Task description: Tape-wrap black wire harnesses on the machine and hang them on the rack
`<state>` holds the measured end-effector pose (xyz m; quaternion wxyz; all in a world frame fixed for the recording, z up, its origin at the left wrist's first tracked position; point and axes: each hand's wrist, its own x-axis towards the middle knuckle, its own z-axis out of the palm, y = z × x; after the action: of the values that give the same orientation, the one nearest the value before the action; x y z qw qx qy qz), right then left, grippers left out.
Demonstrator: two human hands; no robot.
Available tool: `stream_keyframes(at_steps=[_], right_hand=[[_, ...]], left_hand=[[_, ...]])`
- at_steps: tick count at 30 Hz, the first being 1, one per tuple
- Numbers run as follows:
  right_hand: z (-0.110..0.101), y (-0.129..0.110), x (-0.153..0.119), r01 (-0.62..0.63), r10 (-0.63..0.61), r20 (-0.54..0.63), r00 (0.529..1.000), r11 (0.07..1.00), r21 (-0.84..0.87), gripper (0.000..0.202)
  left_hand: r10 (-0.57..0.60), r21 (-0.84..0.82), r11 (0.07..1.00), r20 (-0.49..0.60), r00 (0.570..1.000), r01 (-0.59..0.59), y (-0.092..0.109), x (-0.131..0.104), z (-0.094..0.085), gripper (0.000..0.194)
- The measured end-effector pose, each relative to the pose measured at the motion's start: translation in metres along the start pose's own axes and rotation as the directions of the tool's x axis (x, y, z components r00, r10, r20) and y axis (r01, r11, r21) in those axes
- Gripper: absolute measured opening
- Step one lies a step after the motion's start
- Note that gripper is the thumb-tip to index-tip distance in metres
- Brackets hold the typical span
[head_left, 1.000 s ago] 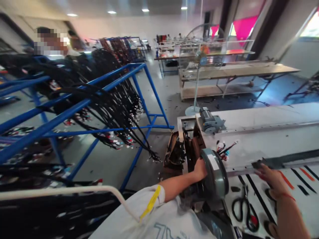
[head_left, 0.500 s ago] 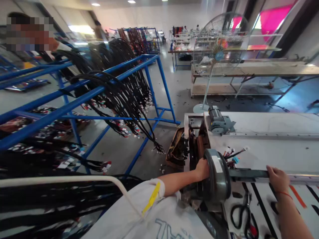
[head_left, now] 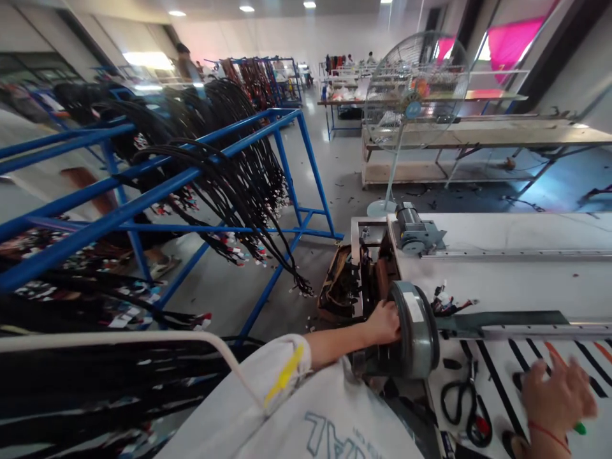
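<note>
My left hand is at the near side of a grey drum-shaped machine with a white label. Its fingers are curled, and the machine's edge hides what they hold, if anything. My right hand, blurred by motion, is over the white table with its fingers apart and nothing visibly held. Beyond it, a flat dark strip runs from the machine along a metal rail. Black-handled scissors lie between the machine and my right hand. A small bundle of wires with connectors sits behind the strip.
On my left stands a blue metal rack hung with black cable bundles. A grey motor is mounted at the table's far corner. Behind it are a standing fan and long benches. A brown box is on the floor.
My right hand has let go of the dark strip and moved toward me and to the right, opening. The strip now lies along the rail. My left hand stays at the machine.
</note>
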<state>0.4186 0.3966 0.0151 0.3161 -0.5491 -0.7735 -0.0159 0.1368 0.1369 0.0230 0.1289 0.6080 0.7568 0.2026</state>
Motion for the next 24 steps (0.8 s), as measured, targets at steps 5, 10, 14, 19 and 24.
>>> stream_keyframes(at_steps=[5,10,14,19,24], right_hand=[[-0.030,0.060,-0.047,-0.343,0.440,0.446,0.779,0.895,-0.284,0.069],[-0.044,0.041,-0.055,-0.323,0.473,0.488,0.734,0.874,-0.362,0.069],[-0.045,0.032,-0.059,-0.373,0.499,0.461,0.734,0.863,-0.340,0.059],[-0.042,0.036,-0.059,-0.430,0.531,0.435,0.727,0.846,-0.314,0.055],[-0.042,0.029,-0.062,-0.401,0.488,0.404,0.774,0.871,-0.283,0.053]], left_hand=[[-0.283,-0.166,0.935,0.180,0.942,0.313,-0.041,-0.062,-0.017,0.048],[-0.279,-0.254,0.908,0.230,0.932,0.334,-0.075,-0.107,-0.015,0.043],[-0.286,-0.281,0.902,0.182,0.941,0.328,-0.085,-0.123,-0.012,0.046],[-0.238,-0.288,0.911,0.217,0.947,0.295,-0.080,-0.124,-0.017,0.051],[-0.241,-0.303,0.896,0.280,0.929,0.324,-0.101,-0.141,-0.018,0.052]])
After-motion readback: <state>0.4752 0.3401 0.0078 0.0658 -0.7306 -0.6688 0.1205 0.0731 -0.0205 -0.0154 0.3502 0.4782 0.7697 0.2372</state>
